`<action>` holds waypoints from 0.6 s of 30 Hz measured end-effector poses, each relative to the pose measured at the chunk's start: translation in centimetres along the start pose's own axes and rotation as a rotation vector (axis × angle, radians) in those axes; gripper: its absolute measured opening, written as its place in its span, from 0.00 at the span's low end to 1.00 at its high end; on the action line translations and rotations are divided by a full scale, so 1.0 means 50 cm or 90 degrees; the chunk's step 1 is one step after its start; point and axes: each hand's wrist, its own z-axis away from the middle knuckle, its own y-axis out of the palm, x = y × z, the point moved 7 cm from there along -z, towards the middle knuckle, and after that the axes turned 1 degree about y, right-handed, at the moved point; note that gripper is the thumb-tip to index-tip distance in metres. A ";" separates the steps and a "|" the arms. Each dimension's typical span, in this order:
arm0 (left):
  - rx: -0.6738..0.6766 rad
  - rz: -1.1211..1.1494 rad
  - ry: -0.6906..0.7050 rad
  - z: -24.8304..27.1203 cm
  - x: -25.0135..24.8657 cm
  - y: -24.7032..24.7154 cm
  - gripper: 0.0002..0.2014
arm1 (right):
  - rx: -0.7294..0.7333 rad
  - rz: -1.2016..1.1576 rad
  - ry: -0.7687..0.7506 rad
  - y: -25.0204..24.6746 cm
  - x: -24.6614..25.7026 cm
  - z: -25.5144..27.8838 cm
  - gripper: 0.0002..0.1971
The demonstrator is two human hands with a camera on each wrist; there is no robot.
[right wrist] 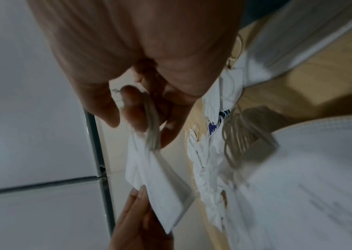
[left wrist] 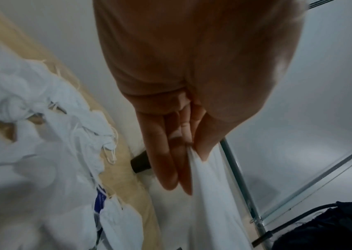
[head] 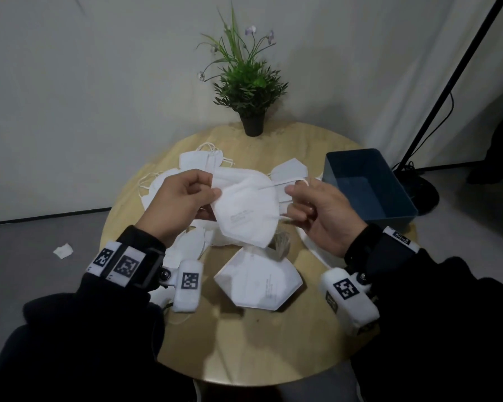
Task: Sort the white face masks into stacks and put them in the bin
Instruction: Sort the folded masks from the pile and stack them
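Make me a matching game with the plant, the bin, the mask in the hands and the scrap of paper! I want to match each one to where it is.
Things:
1. plant
2. bin
3. held mask
4. paper scrap

Places:
A. on the floor
B. far edge of the table
C. between both hands
D. table's right side

Pairs: 1-B, 2-D, 3-C, 4-A

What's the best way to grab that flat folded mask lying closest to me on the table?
Pinch the folded mask at its pointed right corner, coming in from the right with the right hand. It lies flat on the table, so a corner is probably easiest to lift.
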 end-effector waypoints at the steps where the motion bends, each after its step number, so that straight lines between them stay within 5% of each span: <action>1: 0.021 0.013 -0.016 0.009 0.002 0.006 0.03 | -0.011 0.096 -0.008 -0.007 0.000 0.001 0.16; 4: 0.068 0.001 -0.040 0.035 0.005 0.018 0.09 | -0.013 0.416 0.005 -0.023 -0.011 0.010 0.09; 8: 0.134 -0.088 -0.035 0.070 0.009 0.033 0.20 | 0.027 0.517 0.056 -0.019 -0.029 0.027 0.13; 11: 0.172 -0.142 -0.024 0.092 0.011 0.040 0.14 | 0.047 0.588 0.073 -0.016 -0.029 0.039 0.14; 15: 0.187 -0.169 -0.027 0.114 0.020 0.041 0.08 | 0.058 0.494 0.120 -0.010 -0.035 0.057 0.03; 18: 0.213 -0.139 -0.078 0.125 0.039 0.037 0.08 | -0.014 0.316 0.127 -0.027 -0.018 0.049 0.18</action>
